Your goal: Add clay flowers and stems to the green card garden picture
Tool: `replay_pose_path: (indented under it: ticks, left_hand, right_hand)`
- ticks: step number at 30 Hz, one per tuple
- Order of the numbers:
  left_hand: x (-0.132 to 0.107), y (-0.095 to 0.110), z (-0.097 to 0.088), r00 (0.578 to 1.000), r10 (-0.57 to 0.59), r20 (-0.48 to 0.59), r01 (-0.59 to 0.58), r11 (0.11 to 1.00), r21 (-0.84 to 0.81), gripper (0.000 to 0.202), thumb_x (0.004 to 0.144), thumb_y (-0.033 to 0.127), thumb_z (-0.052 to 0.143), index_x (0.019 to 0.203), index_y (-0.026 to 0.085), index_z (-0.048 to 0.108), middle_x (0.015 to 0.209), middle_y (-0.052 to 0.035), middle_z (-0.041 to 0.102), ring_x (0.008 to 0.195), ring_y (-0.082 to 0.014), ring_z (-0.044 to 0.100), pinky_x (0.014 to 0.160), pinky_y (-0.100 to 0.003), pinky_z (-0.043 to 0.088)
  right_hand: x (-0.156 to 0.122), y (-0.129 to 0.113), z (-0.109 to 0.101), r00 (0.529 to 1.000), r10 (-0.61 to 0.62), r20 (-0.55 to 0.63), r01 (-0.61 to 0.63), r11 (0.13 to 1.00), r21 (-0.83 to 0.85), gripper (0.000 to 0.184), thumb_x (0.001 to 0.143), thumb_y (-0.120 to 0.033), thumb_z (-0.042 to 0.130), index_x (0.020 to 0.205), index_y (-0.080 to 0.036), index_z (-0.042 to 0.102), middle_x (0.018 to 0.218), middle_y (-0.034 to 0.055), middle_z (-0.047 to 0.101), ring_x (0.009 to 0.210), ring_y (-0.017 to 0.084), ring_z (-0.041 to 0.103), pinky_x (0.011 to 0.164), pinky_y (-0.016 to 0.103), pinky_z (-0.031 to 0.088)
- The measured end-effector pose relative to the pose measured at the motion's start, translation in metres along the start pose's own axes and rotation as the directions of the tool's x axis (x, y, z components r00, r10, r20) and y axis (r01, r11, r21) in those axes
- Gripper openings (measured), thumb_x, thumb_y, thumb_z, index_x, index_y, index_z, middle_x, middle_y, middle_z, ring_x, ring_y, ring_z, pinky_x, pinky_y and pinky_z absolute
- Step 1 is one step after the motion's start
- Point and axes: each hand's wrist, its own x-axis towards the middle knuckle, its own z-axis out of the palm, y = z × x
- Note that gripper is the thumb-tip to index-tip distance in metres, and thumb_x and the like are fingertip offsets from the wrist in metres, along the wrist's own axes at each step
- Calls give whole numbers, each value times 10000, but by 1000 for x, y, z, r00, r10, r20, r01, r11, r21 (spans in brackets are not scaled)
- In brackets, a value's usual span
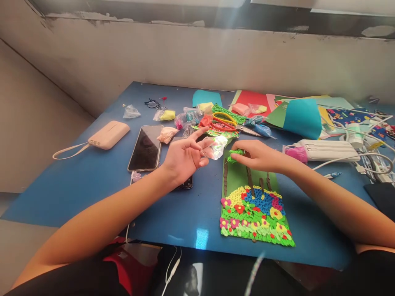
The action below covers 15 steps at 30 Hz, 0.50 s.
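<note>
Pinching green clay piece (236, 153), right hand (257, 155) presses it onto clay picture (254, 205) top on table (92, 181). Left hand (184, 156) grip holds clear bag (216, 147). Risk: excess pressure flattens clay; sleeve-side forearm smears flowers.

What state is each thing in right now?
left hand: raised, pinching a clear bag
clear bag: crumpled, held off the table
right hand: pressing green clay onto the card
green clay: under the fingertips
card: flat, lower part covered in clay flowers
phone: screen dark, face up
scissors: lying closed
</note>
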Motion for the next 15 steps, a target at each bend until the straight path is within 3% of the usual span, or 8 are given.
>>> replay_pose_path:
  ticks: [6, 8, 9, 10, 12, 13, 15]
  left_hand:
    - [2, -4, -3, 1000, 3, -10, -2, 999, 54, 757, 580, 17, 487, 1333, 80, 445, 709, -15, 621, 486, -100, 544, 361, -167, 385]
    - [3, -7, -3, 999, 45, -9, -43, 991, 125, 782, 607, 4, 540, 1372, 109, 418, 730, 0, 642, 495, -88, 557, 360, -154, 379]
    - [3, -9, -4, 997, 73, -1, -72, 984, 165, 810, 619, 0, 569, 1400, 128, 394, 760, -2, 662, 519, -91, 580, 364, -149, 378]
    - [3, -11, -4, 995, 102, 13, -102, 974, 203, 852, 627, -1, 595, 1432, 147, 357, 799, -10, 683, 564, -103, 615, 371, -146, 381]
    - [3, -14, -5, 987, 154, 52, -162, 951, 263, 952, 639, 5, 618, 1497, 181, 245, 884, -35, 714, 708, -156, 686, 394, -149, 396]
    - [3, -16, -5, 982, 173, 73, -186, 940, 286, 992, 648, 14, 619, 1521, 193, 182, 920, -48, 723, 786, -185, 702, 408, -153, 405]
    - [1, -18, -5, 976, 190, 106, -215, 919, 330, 1030, 663, 29, 611, 1541, 214, 104, 945, -52, 731, 851, -199, 700, 451, -163, 432]
  right_hand:
    - [1, 2, 10, 999, -25, -45, 26, 1000, 17, 219, 882, -356, 485, 810, -171, 579, 727, 37, 620, 595, 121, 497, 572, 254, 369]
    - [1, 1, 8, 991, -29, -128, 33, 999, 28, 218, 908, -351, 458, 881, -176, 585, 778, 40, 636, 617, 121, 516, 575, 257, 387]
    - [0, -1, 6, 974, -24, -224, 33, 999, 37, 201, 917, -343, 456, 928, -183, 578, 801, 37, 636, 631, 120, 527, 568, 255, 395]
    - [-2, -3, 4, 937, -15, -350, 33, 998, 45, 171, 916, -329, 475, 969, -193, 564, 823, 31, 630, 651, 121, 542, 559, 251, 403]
    - [-5, -9, 1, 795, -13, -606, 57, 997, 53, 145, 884, -288, 562, 1010, -222, 535, 856, 19, 611, 700, 123, 577, 550, 246, 431]
    - [-6, -12, 0, 725, -32, -688, 88, 995, 46, 169, 862, -259, 605, 1010, -235, 526, 865, 13, 604, 723, 127, 594, 555, 248, 452]
    - [-7, -19, 1, 668, -136, -731, 180, 984, -18, 210, 836, -205, 651, 998, -250, 525, 877, 11, 614, 765, 140, 625, 608, 271, 503]
